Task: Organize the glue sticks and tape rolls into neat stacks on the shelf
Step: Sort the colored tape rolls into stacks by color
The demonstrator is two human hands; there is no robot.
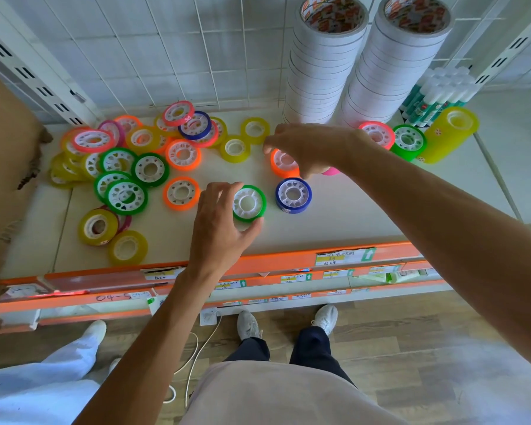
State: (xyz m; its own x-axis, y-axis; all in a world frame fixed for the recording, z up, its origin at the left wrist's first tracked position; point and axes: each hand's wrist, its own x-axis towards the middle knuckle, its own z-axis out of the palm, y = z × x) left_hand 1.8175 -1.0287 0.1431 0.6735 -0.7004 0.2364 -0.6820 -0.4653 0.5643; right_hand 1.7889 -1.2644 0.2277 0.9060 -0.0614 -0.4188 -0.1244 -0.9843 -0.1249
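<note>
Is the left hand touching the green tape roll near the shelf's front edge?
Touching. The head view shows the left hand with fingers curled round the green tape roll.

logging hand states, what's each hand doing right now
Left hand: grips a green tape roll on the shelf.
Right hand: fingers curled over an orange tape roll; grip cannot be told.

We are in a shop. We see a white shelf [334,222] with an orange edge, little price tags [339,257] stuck along it, and many same tape rolls [126,167] and glue sticks [436,96] for sale.
</note>
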